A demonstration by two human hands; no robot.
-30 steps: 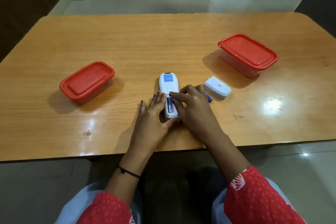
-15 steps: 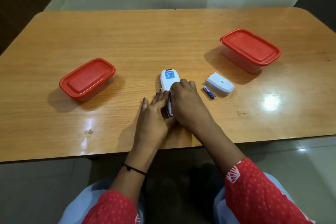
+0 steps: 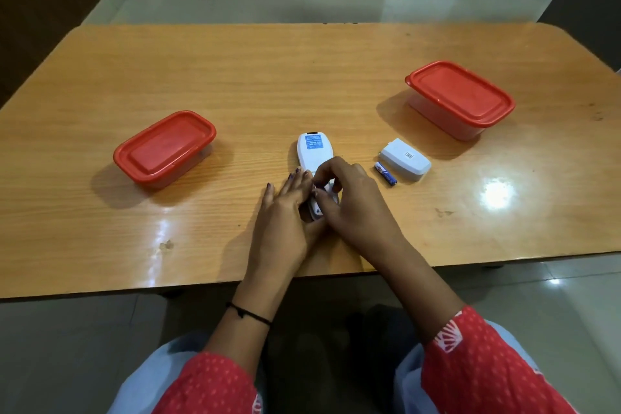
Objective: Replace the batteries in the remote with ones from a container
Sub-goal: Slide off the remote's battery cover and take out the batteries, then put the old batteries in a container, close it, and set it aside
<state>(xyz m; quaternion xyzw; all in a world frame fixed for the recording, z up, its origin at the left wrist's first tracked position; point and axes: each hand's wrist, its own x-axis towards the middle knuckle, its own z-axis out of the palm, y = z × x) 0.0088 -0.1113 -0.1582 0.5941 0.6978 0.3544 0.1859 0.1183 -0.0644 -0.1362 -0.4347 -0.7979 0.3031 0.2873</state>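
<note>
Two hands work at the near end of one white remote, which lies face down near the middle of the wooden table, its blue label toward the far end.

Head view, grip:
- Left hand: fingers extended and nearly flat, laid along the left side of the remote. The thumb bears against the near end of the body. The hand braces the remote; it is not closed around it.
- Right hand: fingers curled downward over the near half of the remote, fingertips touching the area of the battery bay. A small white part shows under the fingertips. Whether the fingers pinch a battery there cannot be told; the bay is mostly covered by the hand.

Head view, surrounding items:
- One loose blue battery lies on the table just right of the right hand, touching neither hand.
- The white battery cover lies just beyond that battery, apart from the remote.
- One red-lidded container stands at the far right, lid on.
- A second red-lidded container stands to the left, lid on, well apart from the hands.
</note>
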